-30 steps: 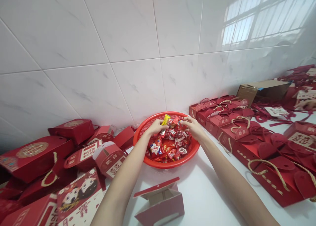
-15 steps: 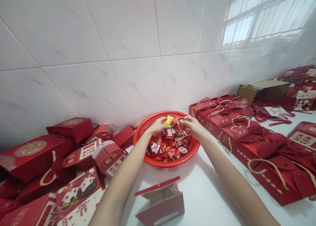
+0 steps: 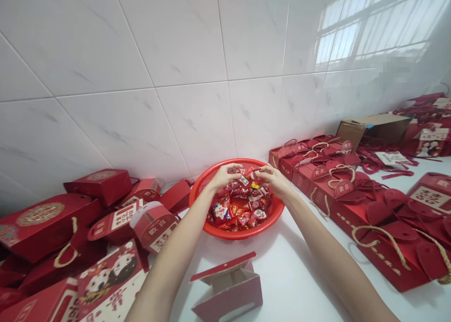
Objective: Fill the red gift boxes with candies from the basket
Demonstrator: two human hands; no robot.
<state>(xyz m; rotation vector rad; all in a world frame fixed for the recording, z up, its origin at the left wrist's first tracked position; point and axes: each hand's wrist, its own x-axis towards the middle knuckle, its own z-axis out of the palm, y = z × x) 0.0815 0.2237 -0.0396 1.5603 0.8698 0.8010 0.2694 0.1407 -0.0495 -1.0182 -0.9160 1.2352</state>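
Observation:
A red plastic basket (image 3: 237,235) holds a heap of wrapped candies (image 3: 241,209), mostly red, with a yellow one partly showing among them. Over its left side, my left hand (image 3: 225,177) is closed at the fingertips on a candy (image 3: 243,180) with a white label. My right hand (image 3: 275,181) reaches in from the right, its fingers pinching a wrapped candy (image 3: 261,174); the fingertips are partly hidden. Nearer to me, an open red gift box (image 3: 229,291) stands on the white table, its top flap raised and its inside bare.
Closed red gift boxes (image 3: 352,209) with rope handles stand in rows on the right. More red boxes (image 3: 49,216) lie piled on the left. Toward the far right are a cardboard box (image 3: 373,129) and dark red ribbons (image 3: 369,160). A tiled wall (image 3: 190,120) rises behind the basket.
The yellow candy has left my left fingertips and lies lower among the others. A white-labelled candy is now at those fingers. My right hand stays nearly in place.

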